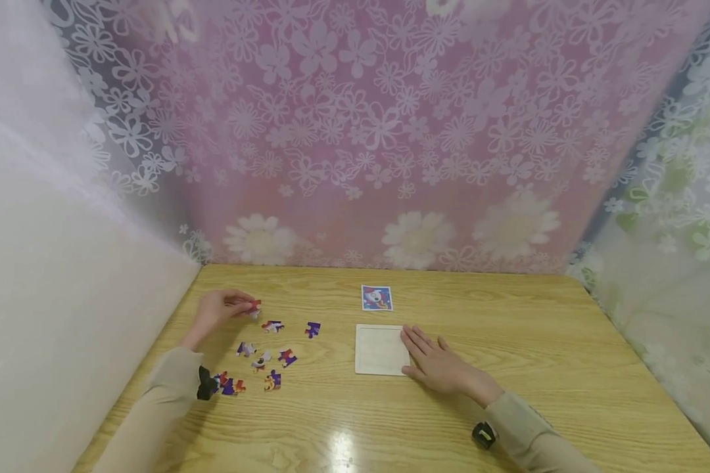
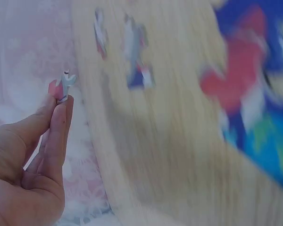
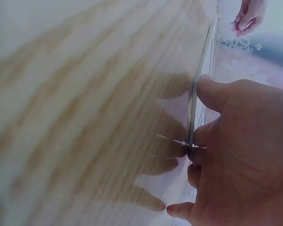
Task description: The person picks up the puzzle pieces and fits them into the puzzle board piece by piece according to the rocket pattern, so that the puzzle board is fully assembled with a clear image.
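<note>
My left hand pinches a red and white jigsaw piece between thumb and fingertips, raised over the far left of the table. My right hand lies with fingers extended against the right edge of a flat white puzzle tray. In the right wrist view its thumb and fingertips touch the tray's edge. Loose jigsaw pieces lie on the left half of the table, among them a white and purple one, a purple one and a red and purple one.
A small square picture card lies beyond the tray. Several more pieces sit near my left wrist, including an orange and purple one. A flowered pink curtain hangs at the back of the wooden table, and a white wall borders its left side.
</note>
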{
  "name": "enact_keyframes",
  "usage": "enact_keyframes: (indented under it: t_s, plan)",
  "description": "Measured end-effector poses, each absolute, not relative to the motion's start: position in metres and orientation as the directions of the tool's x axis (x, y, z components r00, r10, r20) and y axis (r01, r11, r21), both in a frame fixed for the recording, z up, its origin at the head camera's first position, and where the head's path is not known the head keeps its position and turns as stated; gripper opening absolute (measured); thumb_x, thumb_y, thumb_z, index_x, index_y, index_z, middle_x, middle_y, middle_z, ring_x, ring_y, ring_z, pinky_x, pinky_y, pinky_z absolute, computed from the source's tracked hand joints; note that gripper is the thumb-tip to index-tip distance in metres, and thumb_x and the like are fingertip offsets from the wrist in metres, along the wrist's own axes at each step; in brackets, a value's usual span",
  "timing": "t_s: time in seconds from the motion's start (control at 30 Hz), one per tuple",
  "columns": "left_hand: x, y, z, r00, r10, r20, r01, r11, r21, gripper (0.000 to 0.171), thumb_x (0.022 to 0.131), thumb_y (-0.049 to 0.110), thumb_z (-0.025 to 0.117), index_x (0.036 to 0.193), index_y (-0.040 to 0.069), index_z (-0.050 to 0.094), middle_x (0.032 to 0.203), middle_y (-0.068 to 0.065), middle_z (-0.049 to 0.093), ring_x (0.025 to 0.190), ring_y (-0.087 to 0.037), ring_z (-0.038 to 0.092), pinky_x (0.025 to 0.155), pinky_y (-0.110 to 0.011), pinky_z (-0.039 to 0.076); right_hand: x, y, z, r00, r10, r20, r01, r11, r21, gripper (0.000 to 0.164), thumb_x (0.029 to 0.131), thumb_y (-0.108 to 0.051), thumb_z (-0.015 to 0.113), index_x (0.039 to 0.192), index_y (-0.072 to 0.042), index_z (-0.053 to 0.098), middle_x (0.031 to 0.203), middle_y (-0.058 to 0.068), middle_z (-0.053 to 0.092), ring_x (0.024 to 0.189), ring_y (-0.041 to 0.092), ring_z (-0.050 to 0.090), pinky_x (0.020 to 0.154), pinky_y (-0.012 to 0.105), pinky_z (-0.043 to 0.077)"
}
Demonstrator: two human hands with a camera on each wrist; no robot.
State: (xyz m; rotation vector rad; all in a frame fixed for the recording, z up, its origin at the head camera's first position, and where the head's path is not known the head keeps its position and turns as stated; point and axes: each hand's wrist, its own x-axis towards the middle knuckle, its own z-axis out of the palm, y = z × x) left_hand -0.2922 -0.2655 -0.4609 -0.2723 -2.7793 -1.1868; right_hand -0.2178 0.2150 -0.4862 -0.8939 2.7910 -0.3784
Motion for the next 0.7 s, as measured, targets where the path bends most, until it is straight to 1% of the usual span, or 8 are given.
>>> enact_keyframes:
  t_s: [0.13, 0.23, 0.33, 0.4, 0.5, 0.6, 0.7]
  plan:
    - [-0.293, -0.251, -0.46, -0.983, 0.128, 0.131, 0.183, 0.609, 0.772, 0.021, 0.096, 0.013, 0.071, 0.112, 0.0, 0.075, 0.101, -0.017, 0.076, 0.093, -0.033, 0.074, 0.081, -0.048, 0.06, -0.217, 0.215, -0.485, -0.799, -0.591, -0.11, -0.543, 0.788, -0.29, 0.07, 0.108, -0.037, 0.047, 0.158, 0.006, 0.022, 0.166, 0.024, 0.017, 0.153, 0.043, 0.015, 0.112, 0.076, 0.018]
    - [-0.293, -0.24, -0.457, -0.985, 0.146, 0.095, 0.161, 0.551, 0.819, 0.023, 0.098, 0.012, 0.069, 0.115, -0.002, 0.074, 0.104, -0.019, 0.076, 0.097, -0.038, 0.072, 0.085, -0.051, 0.058, -0.218, 0.215, -0.487, -0.798, -0.593, -0.105, -0.546, 0.786, -0.289, 0.07, 0.108, -0.036, 0.048, 0.158, 0.007, 0.022, 0.165, 0.025, 0.017, 0.152, 0.044, 0.015, 0.112, 0.076, 0.018]
    - [-0.293, -0.226, -0.453, -0.985, 0.16, 0.058, 0.131, 0.497, 0.858, 0.025, 0.099, 0.011, 0.067, 0.117, -0.004, 0.072, 0.105, -0.021, 0.075, 0.098, -0.041, 0.071, 0.087, -0.053, 0.057, -0.219, 0.217, -0.491, -0.799, -0.595, -0.089, -0.555, 0.786, -0.272, 0.071, 0.108, -0.038, 0.047, 0.158, 0.006, 0.022, 0.166, 0.024, 0.017, 0.152, 0.043, 0.015, 0.111, 0.076, 0.019]
    - [-0.292, -0.215, -0.45, -0.986, 0.163, 0.04, 0.115, 0.478, 0.871, 0.025, 0.099, 0.011, 0.067, 0.117, -0.005, 0.072, 0.104, -0.021, 0.075, 0.098, -0.04, 0.072, 0.087, -0.053, 0.057, -0.22, 0.218, -0.492, -0.798, -0.597, -0.083, -0.562, 0.787, -0.254, 0.072, 0.108, -0.041, 0.045, 0.159, 0.004, 0.021, 0.166, 0.022, 0.017, 0.153, 0.042, 0.016, 0.112, 0.075, 0.02]
    - [-0.293, -0.198, -0.449, -0.987, 0.157, 0.025, 0.096, 0.464, 0.881, 0.024, 0.098, 0.012, 0.069, 0.116, -0.003, 0.073, 0.102, -0.019, 0.076, 0.097, -0.04, 0.071, 0.086, -0.052, 0.058, -0.22, 0.218, -0.493, -0.795, -0.602, -0.071, -0.565, 0.778, -0.275, 0.073, 0.108, -0.042, 0.045, 0.158, 0.005, 0.022, 0.165, 0.023, 0.018, 0.152, 0.043, 0.016, 0.111, 0.077, 0.018]
    - [-0.294, -0.182, -0.45, -0.982, 0.184, 0.042, 0.122, 0.45, 0.885, 0.023, 0.097, 0.011, 0.069, 0.114, -0.003, 0.073, 0.102, -0.019, 0.075, 0.097, -0.042, 0.071, 0.084, -0.053, 0.058, -0.22, 0.218, -0.49, -0.794, -0.602, -0.084, -0.557, 0.776, -0.296, 0.072, 0.108, -0.041, 0.045, 0.158, 0.007, 0.021, 0.165, 0.025, 0.017, 0.152, 0.045, 0.015, 0.111, 0.078, 0.017]
    - [-0.295, -0.166, -0.452, -0.975, 0.215, 0.062, 0.153, 0.44, 0.885, 0.021, 0.097, 0.011, 0.07, 0.112, -0.003, 0.074, 0.102, -0.019, 0.074, 0.095, -0.04, 0.071, 0.084, -0.053, 0.058, -0.219, 0.217, -0.487, -0.8, -0.59, -0.104, -0.542, 0.787, -0.296, 0.071, 0.108, -0.039, 0.046, 0.158, 0.007, 0.021, 0.166, 0.024, 0.016, 0.152, 0.044, 0.014, 0.112, 0.077, 0.016]
